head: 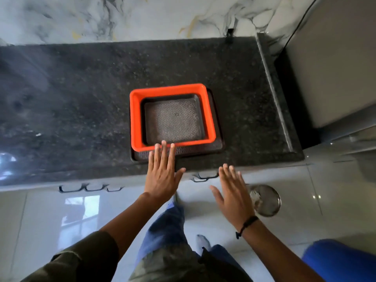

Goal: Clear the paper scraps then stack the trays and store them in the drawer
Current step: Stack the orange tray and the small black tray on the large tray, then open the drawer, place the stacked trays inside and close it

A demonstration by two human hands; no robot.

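An orange tray point(136, 121) sits nested on a larger dark brown tray point(218, 143) on the black granite counter point(81, 98). A smaller dark textured tray point(175, 121) lies inside the orange one. My left hand point(162, 174) is flat with fingers spread, its fingertips over the near rim of the stack. My right hand point(234, 190) hovers open past the counter's front edge, holding nothing. Drawer handles point(205, 177) show under the counter edge. No paper scraps are visible.
A round steel bin point(266, 200) with crumpled contents stands on the glossy floor at the right. A blue object point(341, 261) is at the bottom right. More handles point(89, 188) sit at the left. A grey cabinet point(335, 68) borders the counter's right end.
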